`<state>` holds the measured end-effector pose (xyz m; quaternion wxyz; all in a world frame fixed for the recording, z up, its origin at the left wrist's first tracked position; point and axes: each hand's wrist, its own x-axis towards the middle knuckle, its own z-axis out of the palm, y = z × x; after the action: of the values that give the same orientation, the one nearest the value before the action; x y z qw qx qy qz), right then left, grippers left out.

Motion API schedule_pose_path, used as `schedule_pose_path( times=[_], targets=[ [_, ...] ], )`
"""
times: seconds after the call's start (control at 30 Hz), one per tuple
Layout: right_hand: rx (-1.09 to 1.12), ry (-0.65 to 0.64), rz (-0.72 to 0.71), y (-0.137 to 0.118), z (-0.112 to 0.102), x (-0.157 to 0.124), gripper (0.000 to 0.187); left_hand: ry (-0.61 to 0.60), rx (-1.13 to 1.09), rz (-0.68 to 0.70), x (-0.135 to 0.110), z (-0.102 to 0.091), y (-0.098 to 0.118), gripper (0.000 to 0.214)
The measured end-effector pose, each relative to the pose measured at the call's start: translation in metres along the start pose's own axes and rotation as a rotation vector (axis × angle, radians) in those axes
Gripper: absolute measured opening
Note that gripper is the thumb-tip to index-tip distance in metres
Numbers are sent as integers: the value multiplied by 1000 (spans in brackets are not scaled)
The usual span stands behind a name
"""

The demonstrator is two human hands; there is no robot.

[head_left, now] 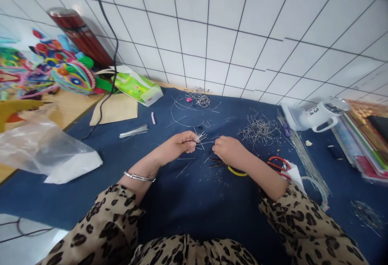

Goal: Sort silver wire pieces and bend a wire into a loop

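Head view: L hand grip is clamped on a wire bundle, thumb vs. fingers; R hand is bunched just beside it, at the end of a thin wire, but can't tell if its fingertips close on it. Bundle's approx. mid-bench, on blue cloth, w/ pliers by the R hand.

Handling (my guess): v. light, stiff but bendable, prob. slick, so pieces could slide apart; cut ends may prick. Best hold: pinch mid-length, tips clear of skin. Single pieces prob. need a fingertip pinch nr. the end.

Looks: thin, silvery, mostly straight, fanned out at the free ends. Similar straight wires lie toward the bench's L edge; longer ones toward the R edge; a tangled heap back-R, another clump nr. the back edge.
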<state>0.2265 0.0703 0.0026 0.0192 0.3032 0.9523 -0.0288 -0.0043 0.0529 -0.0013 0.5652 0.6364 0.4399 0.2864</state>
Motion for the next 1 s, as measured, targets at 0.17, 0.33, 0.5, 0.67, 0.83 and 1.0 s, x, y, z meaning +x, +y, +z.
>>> schedule_pose_path(
  times=[0.17,0.33,0.5,0.67,0.83,1.0],
  targets=[
    [-126,-150,-86,-10,-18,20,13,75,-255,-9,0,-1,-11,14],
    [-191,-247,-108,-15,-21,34,12,101,-349,-74,-1,0,-10,17],
    [-239,-279,-178,-13,-27,35,16,105,-463,-68,1,2,-11,17],
    [-275,-273,-244,-17,-26,39,15,70,-693,-18,1,5,-15,15],
    [-242,-284,-201,-14,-25,42,13,101,-791,17,0,8,-13,21],
    [-41,-134,-30,-7,-34,31,10,130,-803,27,-1,9,-11,27]
  ],
)
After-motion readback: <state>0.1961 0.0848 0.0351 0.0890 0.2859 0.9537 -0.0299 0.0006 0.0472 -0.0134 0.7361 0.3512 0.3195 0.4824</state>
